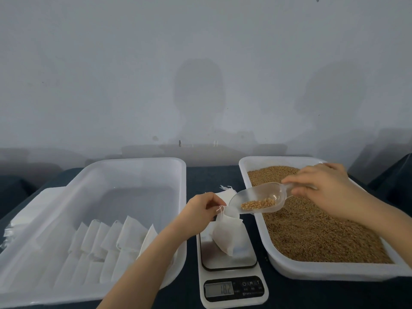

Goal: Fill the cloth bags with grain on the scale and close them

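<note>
Text appears only on the white digital kitchen scale with steel platform (225,257) — its grey LCD display (219,289) reads 182, decimal point unclear. The black button panel (251,286) is marked with a power symbol, M, T — smaller print below is unreadable.

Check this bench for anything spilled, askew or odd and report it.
Nothing is plainly wrong. The cloth bag leans on the scale, but the left hand pinches its mouth while the right hand holds the scoop there. Tiny specks beside the grain tray may be stray grains; too small to tell.
</note>
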### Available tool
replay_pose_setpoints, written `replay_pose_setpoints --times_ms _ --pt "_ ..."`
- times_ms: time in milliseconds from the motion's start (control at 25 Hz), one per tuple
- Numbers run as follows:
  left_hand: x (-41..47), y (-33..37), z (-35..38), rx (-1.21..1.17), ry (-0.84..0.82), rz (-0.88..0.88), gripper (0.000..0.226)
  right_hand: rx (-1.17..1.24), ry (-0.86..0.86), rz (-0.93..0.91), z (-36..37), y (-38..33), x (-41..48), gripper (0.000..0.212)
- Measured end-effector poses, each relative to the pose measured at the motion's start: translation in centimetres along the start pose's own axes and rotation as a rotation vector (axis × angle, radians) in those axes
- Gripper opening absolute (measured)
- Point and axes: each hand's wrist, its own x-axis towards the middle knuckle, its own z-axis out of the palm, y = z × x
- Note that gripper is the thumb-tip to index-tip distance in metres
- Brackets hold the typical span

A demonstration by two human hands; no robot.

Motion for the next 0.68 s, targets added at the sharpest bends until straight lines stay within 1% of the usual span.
replay_pose_setpoints --times_ms 160,480,680 --pt "0.1 -0.1 0.0 0.017 0.005 0.005 0.024 -0.087 0.019 -0.042 -0.1 -0.6 0.9 0.025" --pt "0.3 -0.5 0.1 0.035 0.006 0.024 0.026 -0.214 0.034 -0.132 -0.4 -1.8 1.5 0.028" --pt "0.4 -0.5 0.0 0.029 0.007 0.029 0.028 -0.215 0.036 -0.157 -0.4 -2.2 1.5 0.028"
